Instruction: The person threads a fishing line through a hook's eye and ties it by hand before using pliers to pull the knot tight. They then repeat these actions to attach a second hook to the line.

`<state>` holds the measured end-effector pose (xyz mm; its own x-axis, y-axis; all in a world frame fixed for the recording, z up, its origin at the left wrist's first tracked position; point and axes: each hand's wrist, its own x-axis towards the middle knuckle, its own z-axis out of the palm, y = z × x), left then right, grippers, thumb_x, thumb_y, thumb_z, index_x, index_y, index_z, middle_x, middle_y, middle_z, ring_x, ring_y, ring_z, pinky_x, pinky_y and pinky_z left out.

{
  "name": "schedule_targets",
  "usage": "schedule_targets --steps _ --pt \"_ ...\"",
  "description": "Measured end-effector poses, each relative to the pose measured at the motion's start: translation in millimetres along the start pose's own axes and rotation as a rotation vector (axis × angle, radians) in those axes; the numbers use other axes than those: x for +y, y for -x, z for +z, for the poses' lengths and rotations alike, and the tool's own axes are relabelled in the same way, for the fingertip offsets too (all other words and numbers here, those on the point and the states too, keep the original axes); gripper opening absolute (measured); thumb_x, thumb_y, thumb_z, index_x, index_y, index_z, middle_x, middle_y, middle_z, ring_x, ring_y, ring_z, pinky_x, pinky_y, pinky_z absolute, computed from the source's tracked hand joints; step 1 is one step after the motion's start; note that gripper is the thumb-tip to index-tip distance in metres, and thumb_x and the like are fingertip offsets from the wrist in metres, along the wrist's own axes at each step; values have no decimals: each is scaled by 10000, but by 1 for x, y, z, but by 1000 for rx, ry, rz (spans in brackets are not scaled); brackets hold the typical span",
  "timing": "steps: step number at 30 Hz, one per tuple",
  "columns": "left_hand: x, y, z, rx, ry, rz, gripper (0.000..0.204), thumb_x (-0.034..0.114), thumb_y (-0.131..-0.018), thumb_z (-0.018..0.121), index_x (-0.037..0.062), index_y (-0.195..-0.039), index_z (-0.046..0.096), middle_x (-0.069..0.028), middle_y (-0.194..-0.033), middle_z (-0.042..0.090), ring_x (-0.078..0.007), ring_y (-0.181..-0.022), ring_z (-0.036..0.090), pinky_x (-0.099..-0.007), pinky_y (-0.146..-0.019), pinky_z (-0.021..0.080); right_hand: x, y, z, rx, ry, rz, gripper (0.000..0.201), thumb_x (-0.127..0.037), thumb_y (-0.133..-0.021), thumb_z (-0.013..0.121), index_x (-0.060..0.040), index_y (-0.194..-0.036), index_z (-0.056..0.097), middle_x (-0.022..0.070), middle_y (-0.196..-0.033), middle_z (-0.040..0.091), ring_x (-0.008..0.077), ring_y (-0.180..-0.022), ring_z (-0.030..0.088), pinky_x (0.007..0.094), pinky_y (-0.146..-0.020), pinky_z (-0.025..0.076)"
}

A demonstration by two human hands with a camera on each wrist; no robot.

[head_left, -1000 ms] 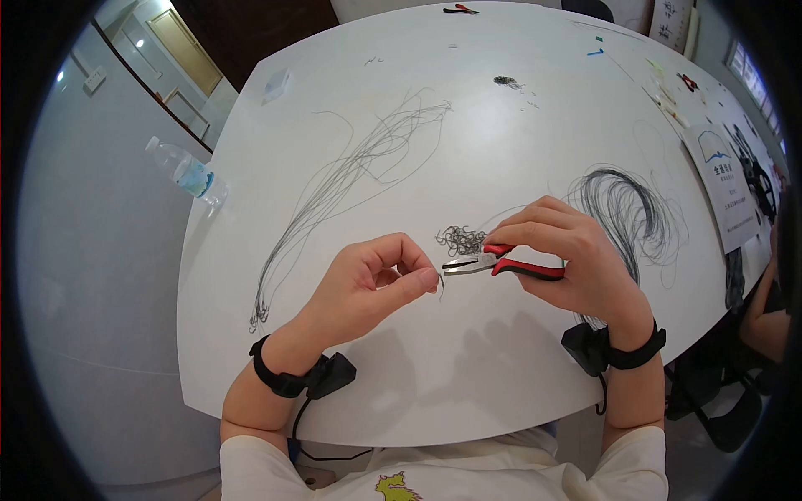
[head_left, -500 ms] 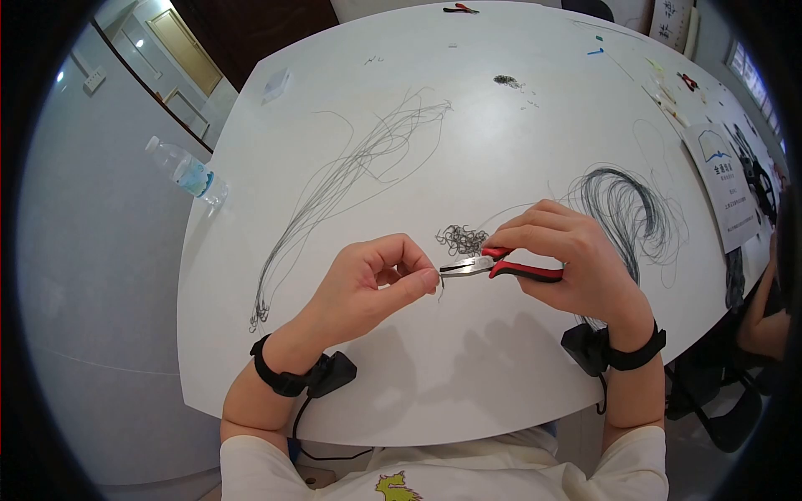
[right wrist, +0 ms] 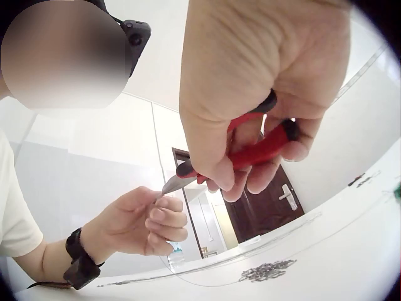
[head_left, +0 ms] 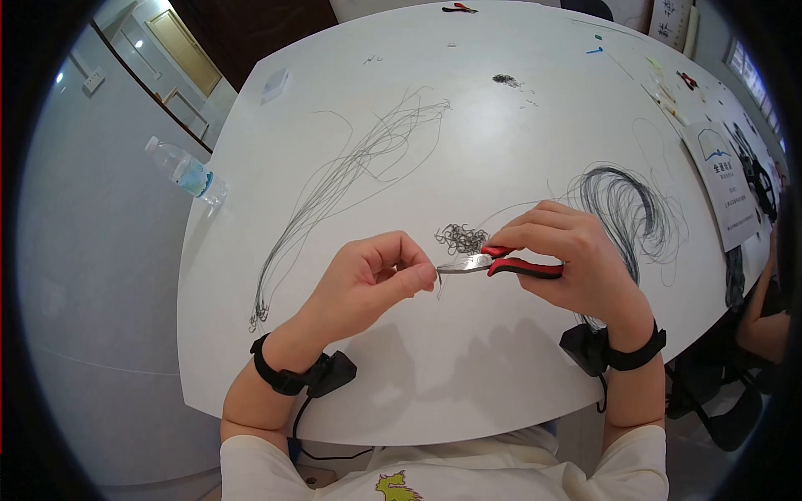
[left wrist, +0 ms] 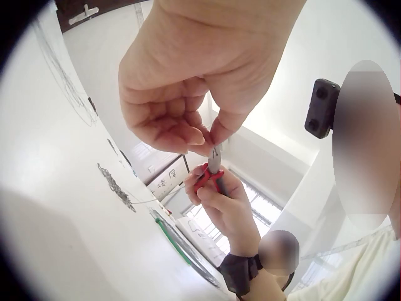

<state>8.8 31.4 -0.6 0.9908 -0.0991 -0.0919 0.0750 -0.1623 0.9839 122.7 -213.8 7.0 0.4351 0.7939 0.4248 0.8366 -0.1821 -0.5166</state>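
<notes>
My right hand [head_left: 576,250] holds a pair of pliers [head_left: 528,268] with red and black handles, its fingers wrapped over them. In the right wrist view the red handles lie across the palm. Thumb and forefinger of my left hand [head_left: 376,271] pinch a small dark fish hook [head_left: 440,281] with a thin line; most of it is hidden by the fingertips. The metal tips of the pliers meet the hook right at those fingertips, above the table. Just beyond the pliers lies a heap of dark hooks [head_left: 459,240].
Long thin lines [head_left: 359,159] with hooks at their near end stretch across the left side of the white table [head_left: 468,367]. A coiled bundle of lines [head_left: 622,188] lies at right, beside a printed sheet [head_left: 723,188]. A water bottle [head_left: 188,173] stands at the left edge.
The pliers have moved slightly left, up to the left fingertips, and their tips, apart at first, have closed together at the hook. The left hand has barely moved.
</notes>
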Motion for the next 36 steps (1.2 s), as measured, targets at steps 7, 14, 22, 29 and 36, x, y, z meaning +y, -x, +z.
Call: schedule_targets --steps 7,14,22,29,36 --pt "0 -3 5 34 143 -11 148 164 -979 598 25 -1015 636 -74 -943 692 -93 -811 600 -245 -764 502 1 0 5 50 -14 -2 314 26 -689 741 -82 -983 734 56 -893 723 220 -800 657 318 -658 513" --pt "1 -2 4 2 176 -19 169 166 -971 593 20 -1047 635 -86 -980 697 -103 -830 603 -261 -778 503 2 0 7 85 -8 -2 319 21 -682 741 -71 -988 732 60 -874 717 218 -785 657 311 -642 505" --pt "3 -2 7 5 157 -41 100 93 -927 648 30 -1003 630 -70 -957 687 -89 -822 585 -241 -759 480 3 0 10 90 -16 -4 318 11 -685 749 -76 -990 731 56 -876 718 214 -781 659 308 -633 507" --pt "1 -1 3 11 121 -16 74 96 -926 664 39 -956 628 -52 -914 680 -81 -822 587 -224 -734 464 1 -1 13 110 26 -16 307 7 -680 754 -86 -972 722 41 -867 713 213 -777 659 313 -629 506" --pt "-5 -3 2 11 139 -39 72 89 -923 674 30 -949 640 -52 -916 688 -99 -881 629 -220 -766 475 0 1 14 22 -134 136 291 -20 -730 746 -73 -1011 695 77 -925 705 215 -831 668 307 -665 513"
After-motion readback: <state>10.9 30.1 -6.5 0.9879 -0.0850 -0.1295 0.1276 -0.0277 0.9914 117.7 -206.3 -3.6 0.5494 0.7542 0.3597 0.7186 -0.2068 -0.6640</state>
